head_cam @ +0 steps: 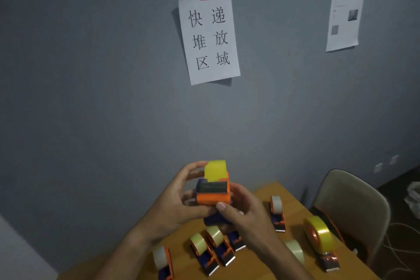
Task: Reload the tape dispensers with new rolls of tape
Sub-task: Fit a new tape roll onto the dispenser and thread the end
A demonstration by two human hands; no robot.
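Both hands, left hand (181, 198) and right hand (241, 216), fingers clamped on an orange-and-blue tape dispenser (213, 195), thread its yellow tape (216, 170); several loaded dispensers (212, 249) already sit on the table (268, 191).

We read white sheet (209, 37) on grey wall (91, 75): "快递堆放区域". Second sheet (345, 13) at right, print too small.

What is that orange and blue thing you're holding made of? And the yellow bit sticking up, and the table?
The tape dispenser looks like hard plastic: smooth, solid orange and blue. The yellow tape end seems to be thin, see-through plastic film, since it glows in the light. The table looks like wood or wood-look board, with a matte brown top.
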